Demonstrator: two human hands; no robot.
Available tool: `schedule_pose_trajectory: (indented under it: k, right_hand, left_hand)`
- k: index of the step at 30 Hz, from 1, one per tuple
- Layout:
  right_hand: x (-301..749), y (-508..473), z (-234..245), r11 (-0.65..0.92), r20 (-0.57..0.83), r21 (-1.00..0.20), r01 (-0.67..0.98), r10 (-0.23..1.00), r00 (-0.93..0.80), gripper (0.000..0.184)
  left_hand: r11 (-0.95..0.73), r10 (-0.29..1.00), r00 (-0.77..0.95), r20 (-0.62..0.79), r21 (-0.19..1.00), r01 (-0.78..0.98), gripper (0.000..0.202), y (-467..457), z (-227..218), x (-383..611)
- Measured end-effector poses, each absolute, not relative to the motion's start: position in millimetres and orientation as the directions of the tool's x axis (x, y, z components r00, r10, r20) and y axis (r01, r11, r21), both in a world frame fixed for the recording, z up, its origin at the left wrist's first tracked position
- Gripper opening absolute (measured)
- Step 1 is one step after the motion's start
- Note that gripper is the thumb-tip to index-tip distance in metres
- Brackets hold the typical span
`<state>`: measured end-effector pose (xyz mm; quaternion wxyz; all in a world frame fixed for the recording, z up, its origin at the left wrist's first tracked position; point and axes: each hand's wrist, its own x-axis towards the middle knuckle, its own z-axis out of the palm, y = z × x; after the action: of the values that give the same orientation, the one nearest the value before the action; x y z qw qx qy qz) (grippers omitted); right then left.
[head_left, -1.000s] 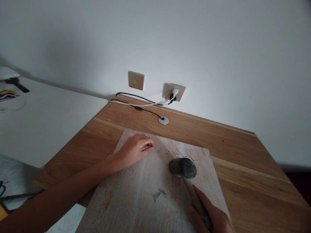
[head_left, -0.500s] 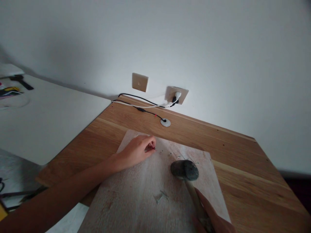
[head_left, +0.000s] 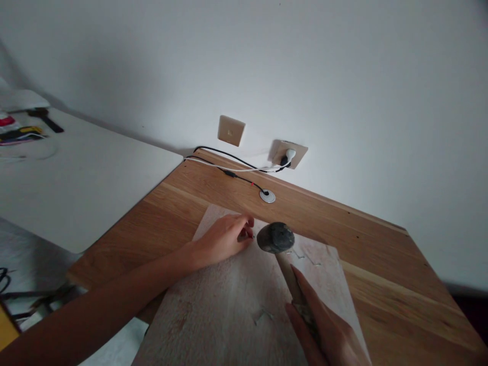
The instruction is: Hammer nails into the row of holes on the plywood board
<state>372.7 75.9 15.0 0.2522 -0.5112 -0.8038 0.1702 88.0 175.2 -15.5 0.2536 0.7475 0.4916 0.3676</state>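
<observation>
My left hand [head_left: 229, 236] rests on the pale whitewashed board [head_left: 221, 300], near its far edge. Its thumb and fingertips are pinched on a small nail, mostly hidden by the fingers. In my right hand [head_left: 324, 325] is the handle of a rubber mallet [head_left: 276, 238]. The dark head hovers just to the right of the left fingertips, apart from them. Beyond the mallet, several nails [head_left: 299, 255] stand in a row in the board. A few loose nails [head_left: 263, 316] lie nearer to me, between the two arms.
Beneath the board is a wooden desk [head_left: 385, 269], with a cable grommet [head_left: 267, 196] at the back. Black and white cables run to a wall socket [head_left: 292, 154]. A white table [head_left: 114, 173] adjoins on the left, bearing tools [head_left: 46, 119].
The mallet has moved up and left, towards my left fingertips, and my right hand has come further into view. My left hand keeps its pinch on the board. The whole view has shifted slightly.
</observation>
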Motion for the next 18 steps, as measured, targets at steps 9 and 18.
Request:
schedule_pose_trajectory:
  k: [9, 18]
  right_hand:
    - [354, 84, 15, 0.476, 0.242, -0.528, 0.703, 0.878, -0.413, 0.058]
    - [376, 67, 12, 0.417, 0.265, -0.538, 0.733, 0.909, -0.323, 0.055]
  left_hand:
    - [-0.395, 0.919, 0.247, 0.309, 0.706, 0.588, 0.024, 177, -18, 87]
    - [-0.389, 0.921, 0.265, 0.287, 0.741, 0.547, 0.028, 176, -16, 89]
